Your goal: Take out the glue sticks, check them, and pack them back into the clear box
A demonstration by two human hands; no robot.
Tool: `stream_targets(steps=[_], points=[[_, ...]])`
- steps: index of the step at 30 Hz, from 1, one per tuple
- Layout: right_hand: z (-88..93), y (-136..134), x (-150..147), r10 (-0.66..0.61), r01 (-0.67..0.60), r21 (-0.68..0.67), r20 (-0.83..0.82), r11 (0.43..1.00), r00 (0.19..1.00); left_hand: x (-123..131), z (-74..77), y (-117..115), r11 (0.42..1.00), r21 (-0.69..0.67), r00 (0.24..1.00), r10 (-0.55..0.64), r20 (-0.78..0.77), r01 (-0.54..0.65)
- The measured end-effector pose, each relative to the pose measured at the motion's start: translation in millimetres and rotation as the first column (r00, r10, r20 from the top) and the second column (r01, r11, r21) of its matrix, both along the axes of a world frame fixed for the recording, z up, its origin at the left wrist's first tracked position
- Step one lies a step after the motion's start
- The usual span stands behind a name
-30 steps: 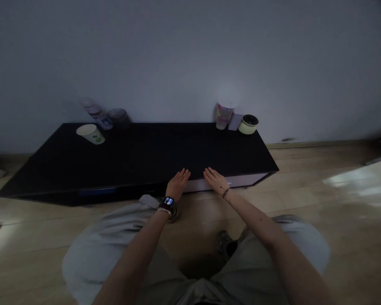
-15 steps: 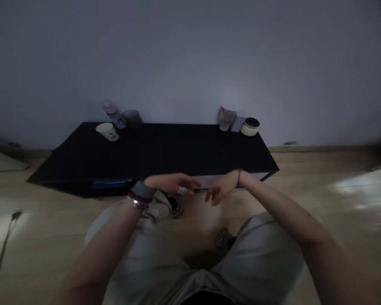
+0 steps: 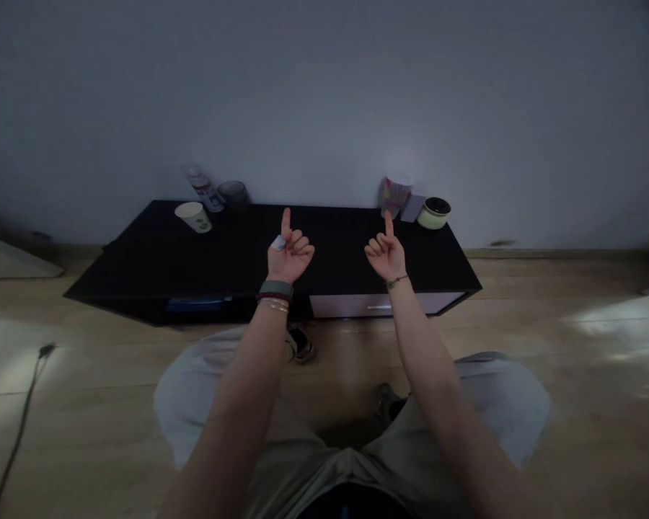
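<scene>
The left hand (image 3: 290, 261) and right hand (image 3: 386, 256) had drawn apart and risen, both empty, fingers curled and index fingers raised, before the black low cabinet (image 3: 340, 249).

The scene is dim and bluish. The wall (image 3: 324, 94) is a flat grey that darkens toward the top corners, with one pale glow low on it, right of centre. Pale glare washes the floor (image 3: 611, 324) at the right edge. The desk (image 3: 329, 241) falls nearly black, its detail lost in shadow. The left hand (image 3: 290, 254) and right hand (image 3: 386, 254) look fairly sharp, while the frame's edges bow and soften.
</scene>
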State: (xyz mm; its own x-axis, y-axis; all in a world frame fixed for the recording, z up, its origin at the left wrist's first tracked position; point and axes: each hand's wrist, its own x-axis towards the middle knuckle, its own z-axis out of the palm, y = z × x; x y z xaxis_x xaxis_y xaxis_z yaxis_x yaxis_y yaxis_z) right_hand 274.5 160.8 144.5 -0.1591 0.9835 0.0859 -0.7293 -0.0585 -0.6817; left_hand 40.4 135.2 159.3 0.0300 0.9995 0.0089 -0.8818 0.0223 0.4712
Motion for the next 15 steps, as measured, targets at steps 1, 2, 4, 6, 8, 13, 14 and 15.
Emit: stream_targets(steps=[1,2,4,6,8,13,14,15], points=[[-8.7,1.7,0.0,0.003,-0.004,-0.025,-0.033,1.0,0.999,1.1,-6.8,1.4,1.0,-0.02,1.0,-0.001,0.018,0.001],[-16.4,3.1,0.3,0.008,-0.011,-0.046,-0.061,0.999,0.998,2.1,-12.9,2.6,0.999,-0.037,1.0,-0.002,0.029,0.003],[-28.6,5.1,1.5,0.018,-0.026,-0.071,-0.105,0.997,0.994,4.0,-22.6,4.7,0.999,-0.054,0.999,-0.006,0.042,0.008],[-36.7,6.5,2.2,0.017,-0.029,-0.085,-0.132,0.996,0.991,6.0,-28.7,6.4,0.998,-0.057,0.999,-0.011,0.05,0.014],[-41.1,7.9,2.0,0.008,-0.022,-0.098,-0.143,0.995,0.99,8.1,-31.8,7.7,0.998,-0.054,0.998,-0.016,0.055,0.019],[-41.1,11.3,0.5,-0.016,-0.001,-0.133,-0.123,0.991,0.992,12.2,-32.5,8.3,0.997,-0.071,0.998,-0.038,0.053,0.042],[-40.3,11.5,0.3,-0.019,0.002,-0.139,-0.118,0.99,0.993,12.6,-32.7,7.9,0.996,-0.083,0.998,-0.035,0.047,0.039],[-39.6,11.4,0.3,-0.02,0.003,-0.142,-0.119,0.99,0.993,12.9,-33.0,7.3,0.995,-0.093,0.999,-0.029,0.041,0.032]])
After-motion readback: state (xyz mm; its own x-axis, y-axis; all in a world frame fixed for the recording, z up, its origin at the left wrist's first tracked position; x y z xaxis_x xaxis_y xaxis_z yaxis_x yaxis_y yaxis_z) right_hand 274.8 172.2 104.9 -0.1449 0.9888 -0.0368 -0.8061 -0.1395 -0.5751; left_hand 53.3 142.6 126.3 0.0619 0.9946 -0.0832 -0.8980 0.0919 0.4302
